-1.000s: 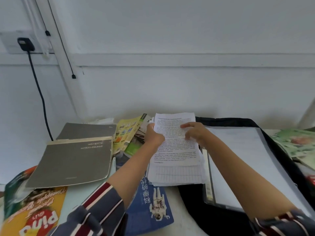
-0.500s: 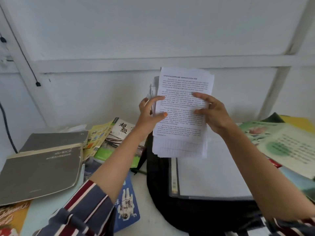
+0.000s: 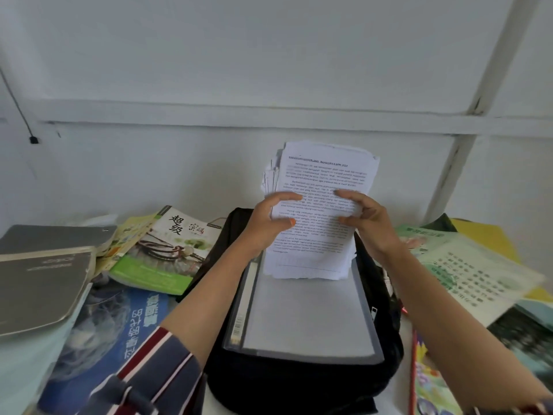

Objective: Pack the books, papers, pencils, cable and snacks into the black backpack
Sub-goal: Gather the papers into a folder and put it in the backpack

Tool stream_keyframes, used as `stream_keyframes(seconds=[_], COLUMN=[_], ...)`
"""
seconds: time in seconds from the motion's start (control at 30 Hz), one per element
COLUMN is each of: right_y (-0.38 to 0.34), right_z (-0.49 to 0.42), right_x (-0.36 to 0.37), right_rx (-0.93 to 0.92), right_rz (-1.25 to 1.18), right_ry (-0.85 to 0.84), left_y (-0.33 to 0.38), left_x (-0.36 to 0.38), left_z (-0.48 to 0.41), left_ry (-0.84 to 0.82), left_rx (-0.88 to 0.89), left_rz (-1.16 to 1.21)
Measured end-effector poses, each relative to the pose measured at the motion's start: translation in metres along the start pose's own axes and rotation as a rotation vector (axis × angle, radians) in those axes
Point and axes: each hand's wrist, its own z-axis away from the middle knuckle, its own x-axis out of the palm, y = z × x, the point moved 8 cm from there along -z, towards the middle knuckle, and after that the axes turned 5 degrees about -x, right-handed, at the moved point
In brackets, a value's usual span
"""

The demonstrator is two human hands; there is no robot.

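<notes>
Backpack (image 3: 299,384) is lying open, a folder (image 3: 305,322) sitting in it; books (image 3: 167,250) are sprawling left of it. Papers (image 3: 323,181) are standing upright over the backpack (printed side facing us), left hand (image 3: 266,226) and right hand (image 3: 371,223) clamping their sides.

Legible markings, left to right:
- Green-and-white book (image 3: 179,250), far left of the black backpack (image 3: 299,381): large black characters "超级", smaller red characters beside them unclear.
- Stack of papers (image 3: 323,187), held upright: heading ending "BAHAGIAN A BPPI 2022"; first words blurred, body text too small.
- Blue book (image 3: 119,333), near left: white characters, upside down, unreadable.
</notes>
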Motion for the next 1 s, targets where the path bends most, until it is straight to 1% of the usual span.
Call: stream_keyframes(seconds=[0.07, 0.17, 0.23, 0.4, 0.63, 0.77, 0.87, 1.0], right_y=[0.001, 0.004, 0.008, 0.025, 0.039, 0.040, 0.030, 0.022], right_z=[0.002, 0.003, 0.005, 0.015, 0.026, 0.029, 0.027, 0.026], right_x=[0.001, 0.004, 0.004, 0.001, -0.002, -0.002, 0.005, 0.008], right_rx=[0.002, -0.003, -0.012, 0.012, 0.069, 0.057, 0.010, -0.020], right_rz=[0.034, 0.066, 0.086, 0.086, 0.037, 0.015, 0.025, -0.005], right_ry=[-0.034, -0.084, -0.098, -0.070, -0.017, 0.022, 0.029, 0.059], left_y=[-0.004, -0.008, -0.008, -0.012, -0.033, -0.032, -0.022, -0.016], left_x=[0.001, 0.001, 0.002, 0.011, 0.011, 0.014, 0.017, 0.011], left_z=[0.002, 0.008, 0.012, 0.022, 0.023, 0.021, 0.015, 0.008], left_ry=[0.030, 0.062, 0.069, 0.018, 0.004, 0.052, 0.087, 0.132], left_rx=[-0.014, -0.043, -0.035, -0.033, -0.102, -0.078, -0.028, -0.014], left_rz=[-0.043, -0.046, -0.068, -0.041, -0.053, -0.083, -0.037, -0.029])
